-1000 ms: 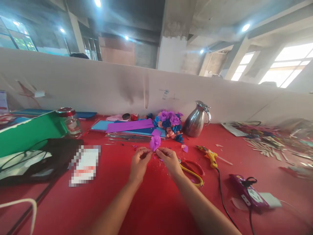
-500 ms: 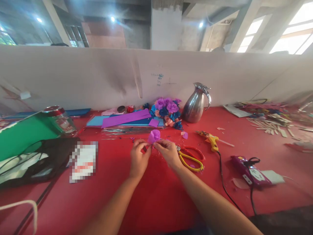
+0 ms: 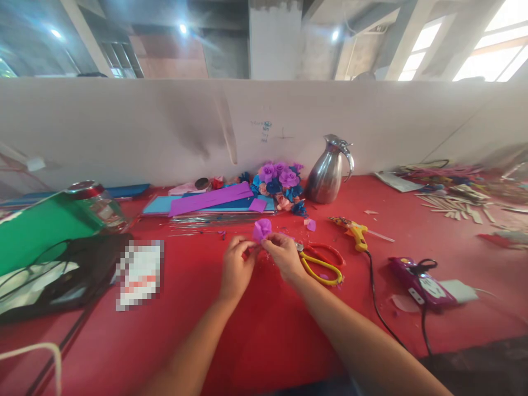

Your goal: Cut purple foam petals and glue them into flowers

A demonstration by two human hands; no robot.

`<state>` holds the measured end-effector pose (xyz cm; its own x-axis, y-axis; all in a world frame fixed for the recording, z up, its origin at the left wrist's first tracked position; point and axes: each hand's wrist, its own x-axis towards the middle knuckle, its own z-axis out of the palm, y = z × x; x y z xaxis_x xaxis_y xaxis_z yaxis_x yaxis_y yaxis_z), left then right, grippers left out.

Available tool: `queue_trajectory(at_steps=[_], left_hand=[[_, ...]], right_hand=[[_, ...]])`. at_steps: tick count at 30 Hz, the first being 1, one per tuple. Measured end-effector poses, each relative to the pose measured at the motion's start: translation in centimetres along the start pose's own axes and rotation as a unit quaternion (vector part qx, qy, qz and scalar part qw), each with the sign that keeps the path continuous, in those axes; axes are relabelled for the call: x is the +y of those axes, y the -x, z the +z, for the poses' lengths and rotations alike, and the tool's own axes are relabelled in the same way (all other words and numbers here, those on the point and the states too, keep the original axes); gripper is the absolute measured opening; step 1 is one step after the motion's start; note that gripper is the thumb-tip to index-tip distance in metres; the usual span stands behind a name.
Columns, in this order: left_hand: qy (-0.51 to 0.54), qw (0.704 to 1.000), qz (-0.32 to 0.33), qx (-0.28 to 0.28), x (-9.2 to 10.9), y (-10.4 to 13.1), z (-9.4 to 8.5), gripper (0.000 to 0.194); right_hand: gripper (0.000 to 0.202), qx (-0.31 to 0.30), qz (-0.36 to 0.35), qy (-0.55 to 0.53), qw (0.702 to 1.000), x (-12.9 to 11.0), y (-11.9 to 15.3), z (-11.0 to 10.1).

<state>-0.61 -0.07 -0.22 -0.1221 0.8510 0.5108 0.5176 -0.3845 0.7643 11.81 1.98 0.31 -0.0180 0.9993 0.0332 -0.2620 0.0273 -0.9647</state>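
Observation:
A small purple paper flower (image 3: 262, 230) is held upright over the red table (image 3: 256, 341), between my two hands. My left hand (image 3: 238, 267) pinches at its base from the left, fingers pressed together. From the right, my right hand (image 3: 282, 254) grips the base of the bloom between thumb and fingers. Scissors (image 3: 322, 269) with red and yellow handles lie just right of my right hand. Beyond the hands stands a bunch of purple, blue and pink paper flowers (image 3: 280, 179), with purple paper strips (image 3: 210, 199) at its left.
A steel jug (image 3: 325, 173) stands at the back. A yellow glue gun (image 3: 357, 234) and its cord lie right, near a purple power block (image 3: 424, 286). Left are a jar (image 3: 99, 206), a green sheet (image 3: 45, 231) and a dark bag (image 3: 99, 264).
The view has shifted slightly. Both hands still hold the purple flower, which has turned a little between the fingers.

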Motion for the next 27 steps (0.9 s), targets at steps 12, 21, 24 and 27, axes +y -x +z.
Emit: queue_trajectory(at_steps=[12, 21, 24, 27], left_hand=[[0.37, 0.879, -0.301, -0.015, 0.7, -0.8, -0.6, 0.026], [0.397, 0.868, -0.298, -0.025, 0.9, -1.0, -1.0, 0.025], [0.354, 0.897, -0.264, -0.012, 1.2, -0.8, -1.0, 0.024], [0.262, 0.943, -0.203, -0.002, 1.2, -0.5, -0.9, 0.022]], right_hand=[[0.02, -0.093, -0.003, 0.038, 0.995, -0.2, -0.2, -0.5], [0.02, -0.139, -0.001, 0.032, 0.99, -1.4, -0.1, -0.6], [0.021, -0.126, -0.001, 0.054, 0.991, -1.3, -0.1, -0.7], [0.022, -0.105, -0.004, 0.075, 0.992, -1.1, -0.1, -0.7]])
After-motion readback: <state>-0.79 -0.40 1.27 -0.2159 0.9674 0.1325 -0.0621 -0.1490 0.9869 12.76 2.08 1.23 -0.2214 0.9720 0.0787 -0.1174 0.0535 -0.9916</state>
